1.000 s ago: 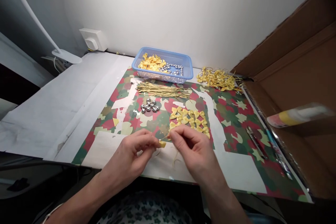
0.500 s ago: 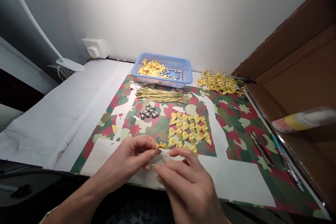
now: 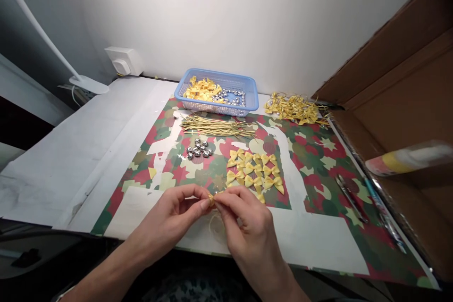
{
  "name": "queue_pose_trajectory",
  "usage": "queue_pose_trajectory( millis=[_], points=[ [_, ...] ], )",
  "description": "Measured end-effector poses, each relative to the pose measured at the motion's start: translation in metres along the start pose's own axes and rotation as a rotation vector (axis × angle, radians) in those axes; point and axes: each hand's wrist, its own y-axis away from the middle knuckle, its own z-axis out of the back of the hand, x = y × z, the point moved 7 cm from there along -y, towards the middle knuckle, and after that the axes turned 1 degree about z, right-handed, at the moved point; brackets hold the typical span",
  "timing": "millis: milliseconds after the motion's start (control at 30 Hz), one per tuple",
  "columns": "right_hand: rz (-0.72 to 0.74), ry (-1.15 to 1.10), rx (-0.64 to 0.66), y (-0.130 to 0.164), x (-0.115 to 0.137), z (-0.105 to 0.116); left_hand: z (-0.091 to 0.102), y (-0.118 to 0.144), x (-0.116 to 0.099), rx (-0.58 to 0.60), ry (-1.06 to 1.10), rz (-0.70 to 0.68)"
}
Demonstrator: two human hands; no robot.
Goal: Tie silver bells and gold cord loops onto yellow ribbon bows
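Note:
Between my fingertips, above the table's front edge, is a yellow ribbon bow (image 3: 211,199), mostly covered by the fingers. My left hand (image 3: 180,212) pinches it from the left, and my right hand (image 3: 244,217) closes on it from the right. A thin pale cord loop (image 3: 215,227) hangs below the bow. Just beyond my right hand lie rows of yellow ribbon bows (image 3: 254,170) on the patterned sheet. Farther left sits a small cluster of silver jingle bells (image 3: 198,150). Behind them lies a bundle of thin gold cords (image 3: 217,126).
A blue basket (image 3: 216,75) at the back holds yellow bows and silver bells. Right of it is a heap of bows with cords (image 3: 295,108). Tweezers (image 3: 351,198) and a pen (image 3: 385,214) lie at the right, beside a cardboard box (image 3: 396,71) and a bottle (image 3: 399,159).
My right hand has moved up and left from the cord and now meets my left fingertips at the bow. The cord loop hangs lower. The view has shifted slightly.

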Motion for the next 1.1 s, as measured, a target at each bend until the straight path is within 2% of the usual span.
queue_pose_trajectory(
  millis=[100,333,500,733,1100],
  points=[
    [0.014,0.134,-0.007,0.004,-0.002,-0.007,-0.001,0.000,0.003,0.005,0.079,0.026],
    [0.151,0.407,-0.017,0.008,0.007,-0.009,0.000,0.000,0.009,-0.012,0.197,0.065],
    [0.154,0.417,-0.027,0.006,0.004,-0.011,0.001,-0.001,0.015,-0.067,0.216,0.113],
    [0.150,0.427,-0.041,0.007,0.010,-0.017,-0.003,-0.001,0.009,-0.064,0.163,0.066],
    [0.116,0.387,-0.071,0.009,-0.002,-0.013,-0.005,-0.004,0.014,-0.092,0.298,0.117]
  ],
)
